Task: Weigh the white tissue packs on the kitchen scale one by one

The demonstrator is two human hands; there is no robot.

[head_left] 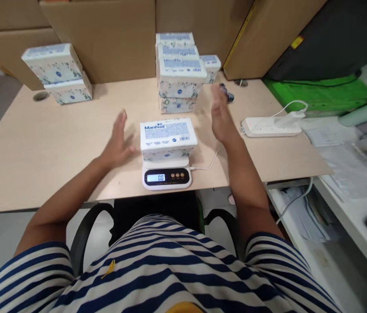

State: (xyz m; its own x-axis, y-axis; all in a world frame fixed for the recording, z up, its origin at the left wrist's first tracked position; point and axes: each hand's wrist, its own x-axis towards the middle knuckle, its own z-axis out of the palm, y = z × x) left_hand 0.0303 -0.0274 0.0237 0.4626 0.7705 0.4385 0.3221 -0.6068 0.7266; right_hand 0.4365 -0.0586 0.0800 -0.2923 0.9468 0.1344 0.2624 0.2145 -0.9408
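Observation:
A white pack of tissues [168, 134] marked "Manhua" rests on the white digital scale [166, 178], whose lit display reads 0.0. To the left of the pack is my left hand [118, 145], fingers apart and holding nothing. My right hand [220, 115] is raised on the other side, apart from the pack, with its fingers stretched out and slightly blurred. Behind the scale stands a stack of tissue packs [182, 84], close to my right fingertips.
Two more tissue packs [56, 71] are piled at the back left of the table [40, 152]. A white power strip [271, 127] with a plugged-in charger lies on the right. Cardboard boxes [105, 41] line the back edge. A thin cable [211, 165] runs from the scale.

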